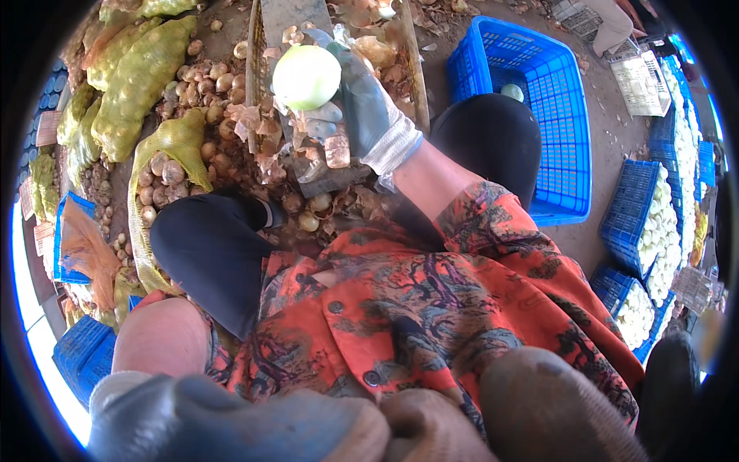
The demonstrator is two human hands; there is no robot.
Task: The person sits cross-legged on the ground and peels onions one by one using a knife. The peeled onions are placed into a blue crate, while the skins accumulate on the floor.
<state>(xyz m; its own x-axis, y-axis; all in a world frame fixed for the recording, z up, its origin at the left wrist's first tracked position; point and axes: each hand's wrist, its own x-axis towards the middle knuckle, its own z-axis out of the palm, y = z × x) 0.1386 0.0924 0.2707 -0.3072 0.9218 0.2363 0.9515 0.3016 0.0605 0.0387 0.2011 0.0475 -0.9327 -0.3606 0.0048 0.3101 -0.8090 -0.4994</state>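
My right hand, in a grey-blue coated glove with a white knit cuff, grips a peeled, pale green-white onion. It is held above a wooden plank strewn with papery onion skins. Just below the fingers shows a short, light brown piece; I cannot tell what it is. My left hand, gloved likewise, is raised very close to the camera along the bottom of the view. Its fingers look large and blurred, and whether they hold anything is hidden. Loose unpeeled onions lie between my feet.
A blue plastic crate with a peeled onion inside stands by my right knee. Left are a yellow mesh sack of onions and full sacks. Crates heaped with peeled onions line the right side. Another person's leg shows top right.
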